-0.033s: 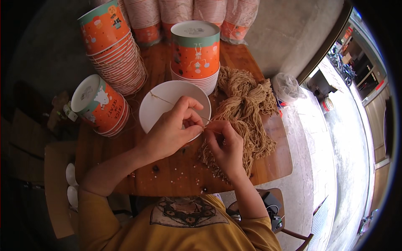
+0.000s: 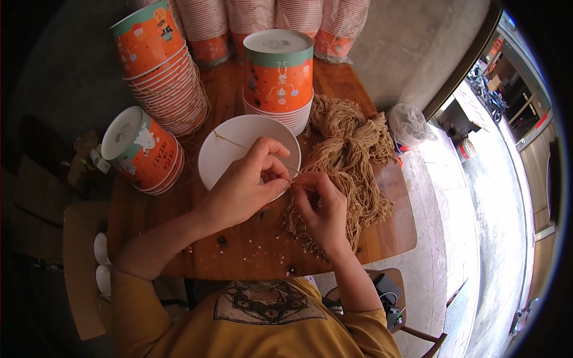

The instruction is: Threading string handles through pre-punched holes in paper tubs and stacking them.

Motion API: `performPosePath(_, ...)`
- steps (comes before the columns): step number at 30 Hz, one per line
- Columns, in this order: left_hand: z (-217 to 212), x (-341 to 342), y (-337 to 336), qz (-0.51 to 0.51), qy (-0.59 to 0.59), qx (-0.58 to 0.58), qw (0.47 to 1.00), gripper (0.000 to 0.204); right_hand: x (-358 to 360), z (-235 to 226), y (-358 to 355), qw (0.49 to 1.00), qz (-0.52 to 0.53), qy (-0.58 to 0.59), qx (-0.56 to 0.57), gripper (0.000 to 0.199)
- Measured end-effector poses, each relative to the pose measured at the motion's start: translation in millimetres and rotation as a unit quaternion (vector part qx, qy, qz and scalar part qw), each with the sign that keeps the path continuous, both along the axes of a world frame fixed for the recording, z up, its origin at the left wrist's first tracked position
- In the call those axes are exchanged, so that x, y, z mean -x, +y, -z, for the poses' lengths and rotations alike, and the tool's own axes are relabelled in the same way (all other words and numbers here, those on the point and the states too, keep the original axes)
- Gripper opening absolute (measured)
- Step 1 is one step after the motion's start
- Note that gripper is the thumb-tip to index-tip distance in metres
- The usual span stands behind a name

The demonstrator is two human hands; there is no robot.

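A paper bucket [image 2: 218,156] with a white inside rests on the table in front of me, its open mouth facing up toward me. Tan string [image 2: 231,142] runs from its far-left rim across the opening to my fingers at the near-right rim. My left hand [image 2: 242,185] reaches over the bucket, thumb and forefinger closed on the string. Close beside it, my right hand [image 2: 322,206] pinches the string's end; the fingertips of both hands almost meet. Whatever knot or hole lies between them is too small to make out. To the right is a heap of tan strings [image 2: 349,161].
Upside-down orange and green bucket stacks stand behind the bucket [image 2: 279,77], at the back left [image 2: 158,71] and at the left edge [image 2: 143,149]. Wrapped stacks [image 2: 256,18] line the wall. Small beads or bits [image 2: 250,250] dot the wooden table [image 2: 388,232]. A clear bag [image 2: 410,126] sits beyond its right edge.
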State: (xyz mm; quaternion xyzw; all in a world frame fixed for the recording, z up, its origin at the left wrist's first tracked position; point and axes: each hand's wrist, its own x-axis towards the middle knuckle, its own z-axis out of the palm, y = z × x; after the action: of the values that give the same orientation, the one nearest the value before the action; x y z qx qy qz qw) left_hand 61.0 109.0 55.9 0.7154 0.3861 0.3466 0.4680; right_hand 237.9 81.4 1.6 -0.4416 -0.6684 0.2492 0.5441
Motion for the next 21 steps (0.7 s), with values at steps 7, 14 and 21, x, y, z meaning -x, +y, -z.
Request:
performPosePath(7, 2, -4, -4, -0.012, 0.063, -0.107, 0.992, 0.041, -1, -11, -3, 1.0, 0.004, -0.024, -0.003, 0.01)
performPosePath(14, 10, -8, -4, -0.015, 0.087, -0.254, 0.963, 0.041, -2, -12, -1, 0.997, 0.034, -0.065, -0.031, 0.009)
performPosePath(21, 7, -4, 0, -0.018, 0.108, -0.139, 0.984, 0.023, -6, -4, -1, 0.999, 0.03, 0.002, 0.033, 0.006)
